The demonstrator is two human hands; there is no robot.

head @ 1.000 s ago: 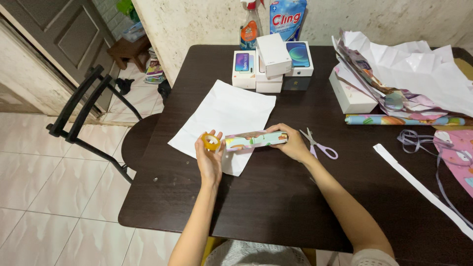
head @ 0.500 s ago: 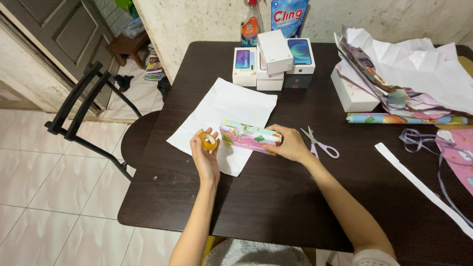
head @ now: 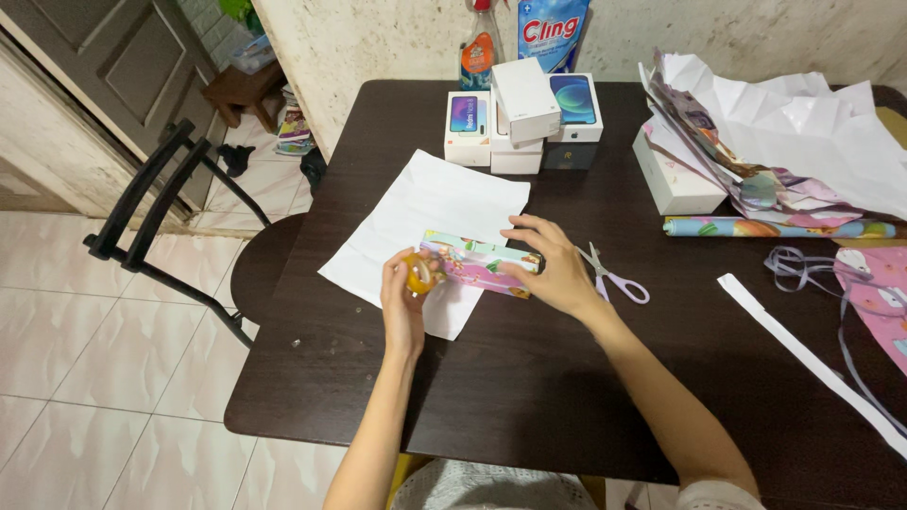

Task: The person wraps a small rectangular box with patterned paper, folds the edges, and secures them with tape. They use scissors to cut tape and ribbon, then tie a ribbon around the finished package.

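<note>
**Wrapped box held flat, tape roll at its end**

Nearest the camera, the left hand [head: 404,300] rises from the dark table's [head: 529,387] front edge with its fingers curled around a small yellow tape roll [head: 420,274], which is pressed up against the left end of the wrapped box [head: 477,263]; the right hand [head: 553,264] lies over the box's right end, fingers spread and pressing down on it rather than closing round it.

The box lies tilted on a white sheet of paper [head: 425,212]; its visible top and long side are already covered in pastel patterned paper, so the main wrap looks done; judging by where the roll sits, the left end flap is what remains to be fastened, though the end face itself is hidden by the hand and I cannot tell whether any tape is on it.

Just right of the right hand lie scissors [head: 612,277] with lilac handles, untouched; further right a long white paper strip [head: 803,354] and a loose lilac ribbon [head: 812,269] lie apart from the box, so no ribbon is on it yet.

Beyond, a roll of patterned wrapping paper [head: 775,228] lies before a plain white box [head: 673,179] and a heap of crumpled paper [head: 794,132]; at the far edge stands a stack of small boxes [head: 522,118], all unwrapped.
</note>
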